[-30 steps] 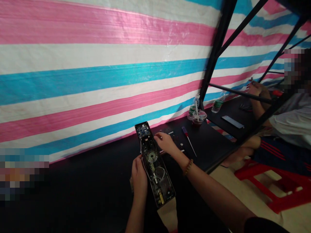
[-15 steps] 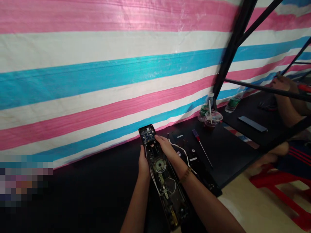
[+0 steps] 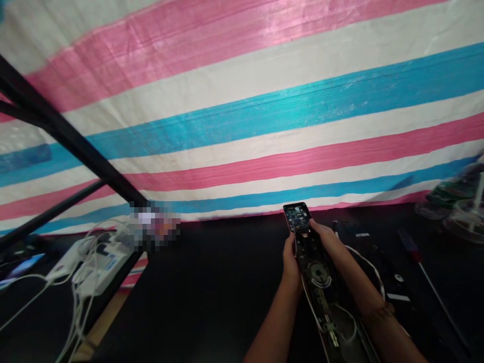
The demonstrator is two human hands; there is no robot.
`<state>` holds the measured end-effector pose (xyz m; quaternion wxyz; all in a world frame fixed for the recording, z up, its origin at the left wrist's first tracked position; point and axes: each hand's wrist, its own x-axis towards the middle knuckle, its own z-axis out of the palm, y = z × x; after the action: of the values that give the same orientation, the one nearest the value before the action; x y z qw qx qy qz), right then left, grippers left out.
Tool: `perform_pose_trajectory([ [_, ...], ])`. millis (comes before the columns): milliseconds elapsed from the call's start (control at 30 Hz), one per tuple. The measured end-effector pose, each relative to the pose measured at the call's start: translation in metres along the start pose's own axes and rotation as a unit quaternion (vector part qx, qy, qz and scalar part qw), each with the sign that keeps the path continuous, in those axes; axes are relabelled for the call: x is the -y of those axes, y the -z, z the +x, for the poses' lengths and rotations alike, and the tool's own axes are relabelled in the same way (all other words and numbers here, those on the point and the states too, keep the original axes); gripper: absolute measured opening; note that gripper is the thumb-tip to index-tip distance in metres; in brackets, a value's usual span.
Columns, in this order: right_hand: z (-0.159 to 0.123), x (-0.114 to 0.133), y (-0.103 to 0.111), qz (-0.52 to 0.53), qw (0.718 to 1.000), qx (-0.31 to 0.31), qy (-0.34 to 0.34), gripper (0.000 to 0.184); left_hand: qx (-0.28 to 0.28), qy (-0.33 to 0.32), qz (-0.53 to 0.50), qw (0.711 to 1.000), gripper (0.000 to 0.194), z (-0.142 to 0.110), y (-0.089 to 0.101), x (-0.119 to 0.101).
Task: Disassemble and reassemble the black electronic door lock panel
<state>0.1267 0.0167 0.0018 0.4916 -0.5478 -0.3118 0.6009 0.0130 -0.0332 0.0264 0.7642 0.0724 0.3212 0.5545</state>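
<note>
A long black electronic door lock (image 3: 320, 275) lies opened between my hands, its inner side facing up. A circuit board (image 3: 298, 217) sits at its far end, with a round metal part, thin white wires and a brass-coloured piece farther down. My left hand (image 3: 291, 262) is wrapped round the left edge. My right hand (image 3: 328, 239) grips the right edge near the board, thumb on top. The near end of the lock runs out of view. On the table to the right are a white cable (image 3: 368, 258) and a screwdriver (image 3: 416, 257) with a red collar.
Small loose parts, including a white strip (image 3: 398, 297), lie right of my arm. A plastic cup (image 3: 467, 222) stands at the far right. Power strips (image 3: 100, 272) with tangled white cables are at the left, beside a black frame post (image 3: 86, 151). Striped sheeting hangs behind.
My view has swung left, so the power strips and left post have come into view and the co-worker has gone out of it. Both hands keep their hold on the lock.
</note>
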Motion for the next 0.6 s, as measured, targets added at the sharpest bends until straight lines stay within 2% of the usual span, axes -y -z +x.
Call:
perform_pose_trajectory([
  [133, 0.005, -0.006, 0.001, 0.023, 0.999, 0.021, 0.001, 0.043, 0.028, 0.049, -0.014, 0.998, 0.038, 0.007, 0.004, 0.000],
  [233, 0.010, -0.016, 0.000, 0.093, 0.994, 0.036, 0.043, 0.041, 0.028, 0.076, -0.033, 0.996, 0.041, 0.011, 0.007, 0.001],
  [333, 0.015, -0.025, 0.001, 0.129, 0.986, 0.034, 0.099, 0.046, 0.030, 0.063, -0.054, 0.996, 0.040, 0.013, 0.008, 0.003],
  [600, 0.036, -0.040, 0.005, 0.125, 0.981, 0.054, 0.138, 0.051, 0.012, 0.054, -0.077, 0.996, 0.044, 0.018, 0.007, 0.006],
])
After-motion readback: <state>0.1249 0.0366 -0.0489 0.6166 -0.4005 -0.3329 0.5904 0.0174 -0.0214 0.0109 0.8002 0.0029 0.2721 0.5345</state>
